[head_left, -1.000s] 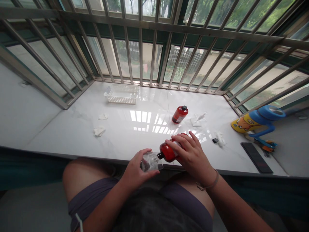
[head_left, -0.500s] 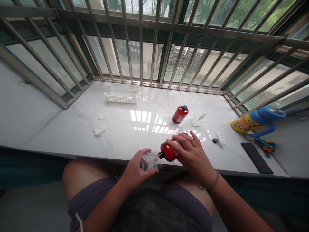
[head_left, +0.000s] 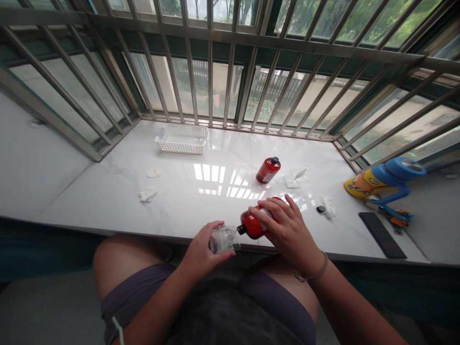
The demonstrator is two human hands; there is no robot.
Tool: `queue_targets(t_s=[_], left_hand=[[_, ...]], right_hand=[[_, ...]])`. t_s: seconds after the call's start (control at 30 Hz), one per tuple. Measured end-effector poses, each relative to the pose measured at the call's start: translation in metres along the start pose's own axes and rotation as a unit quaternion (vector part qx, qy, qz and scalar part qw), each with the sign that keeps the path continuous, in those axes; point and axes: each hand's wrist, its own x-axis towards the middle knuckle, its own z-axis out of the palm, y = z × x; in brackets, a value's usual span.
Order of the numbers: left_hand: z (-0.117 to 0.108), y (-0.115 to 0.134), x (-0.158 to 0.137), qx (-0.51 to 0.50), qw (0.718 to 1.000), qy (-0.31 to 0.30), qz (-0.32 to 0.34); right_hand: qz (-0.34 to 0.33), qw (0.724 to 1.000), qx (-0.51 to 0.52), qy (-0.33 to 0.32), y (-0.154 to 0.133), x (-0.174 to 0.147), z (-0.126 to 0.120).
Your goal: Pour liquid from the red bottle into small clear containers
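The right hand (head_left: 287, 232) wraps its fingers around a red bottle (head_left: 253, 225), tipped sideways over the near edge of the white sill (head_left: 201, 191), neck towards a small clear container (head_left: 223, 238) pinched in the left hand (head_left: 201, 254). Its label is too blurred to read. A second red bottle (head_left: 268, 169) stands farther back.

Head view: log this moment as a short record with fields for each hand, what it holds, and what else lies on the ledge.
left hand: left hand holds a small clear container at the near edge of the white ledge
right hand: right hand grips a red bottle, tipped on its side
bottle mouth: points at the container's opening, about touching it
far ledge: second red bottle, capped; white basket
left ledge: two white pads
right ledge: black cap, blue and yellow bottle, dark phone
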Motion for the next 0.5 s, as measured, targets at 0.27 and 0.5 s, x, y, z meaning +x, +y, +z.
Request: queue_targets(t_s=[0.27,0.5], left_hand=[[0.0004,-0.0018,0.0002,-0.004,1.0,-0.006,-0.006],[0.0007,-0.0023,0.0004,-0.003,1.0,-0.005,-0.007]], right_hand=[[-0.001,1.0,-0.008,0.001,0.0019,-0.0003,-0.0009],[0.0,1.0,-0.012,0.0,0.0022,-0.0003,-0.002]])
